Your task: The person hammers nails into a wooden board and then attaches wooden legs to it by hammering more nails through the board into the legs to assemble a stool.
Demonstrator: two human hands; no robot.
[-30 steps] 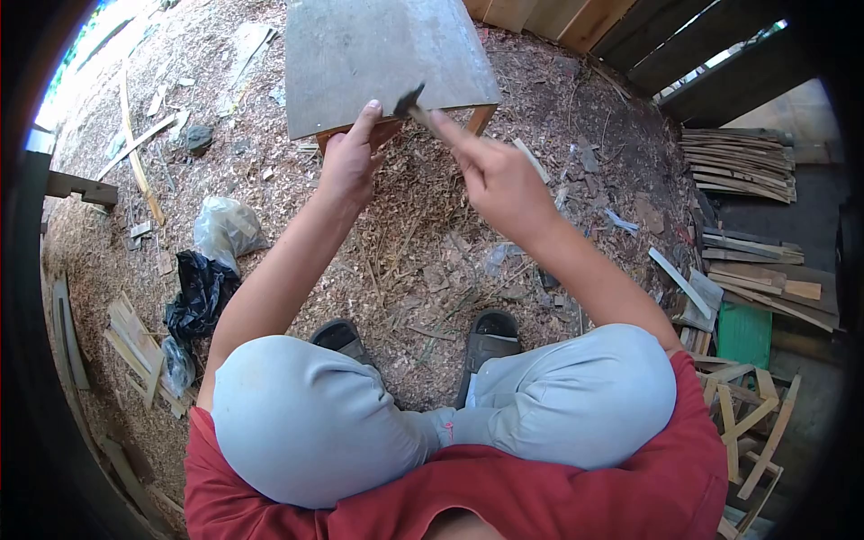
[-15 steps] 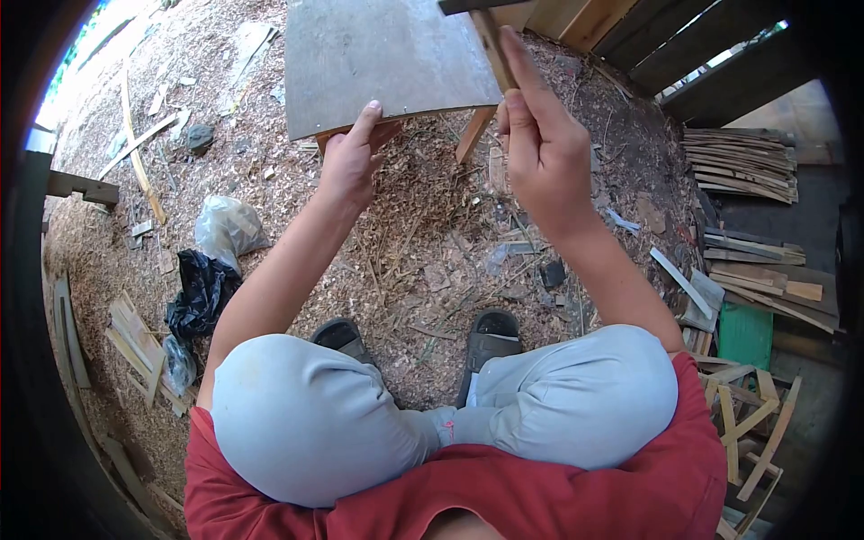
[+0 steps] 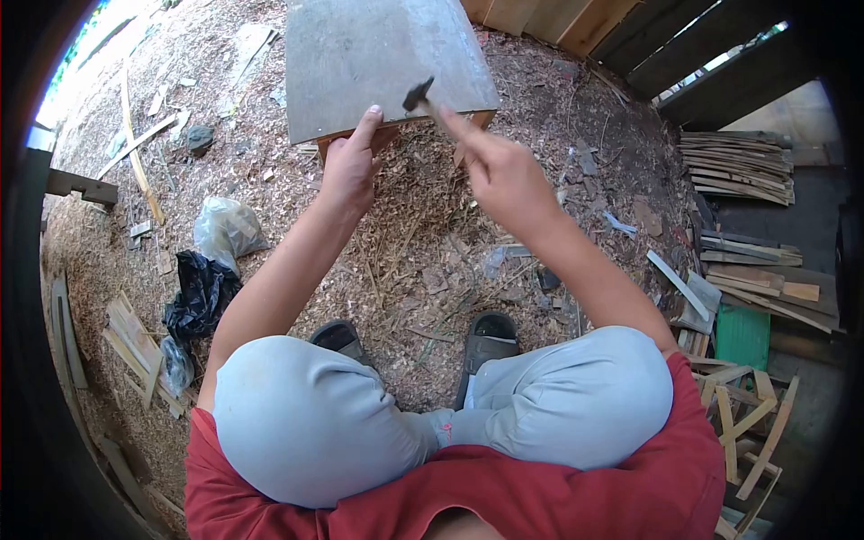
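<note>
A grey board [image 3: 373,58] lies on top of a low wooden frame, its near edge facing me. My left hand [image 3: 349,171] is closed on that near edge, thumb on the top and fingers underneath. In my right hand [image 3: 504,175] is a hammer [image 3: 418,94], gripped by its handle with the index finger stretched along it. The hammer's head is low over the near edge, to the right of my left thumb. Whether it touches the board I cannot tell. Small nail heads show along this edge.
Wood shavings cover the ground [image 3: 414,261]. A clear bag [image 3: 227,229] and a black bag [image 3: 200,292] lie at the left. Stacked wood strips [image 3: 738,166] and a green object [image 3: 742,336] are at the right. A plank fence [image 3: 711,76] stands at the upper right.
My right hand and the hammer have swung down and left, from raised at the board's right corner to low over its near edge. My left hand has stayed in place.
</note>
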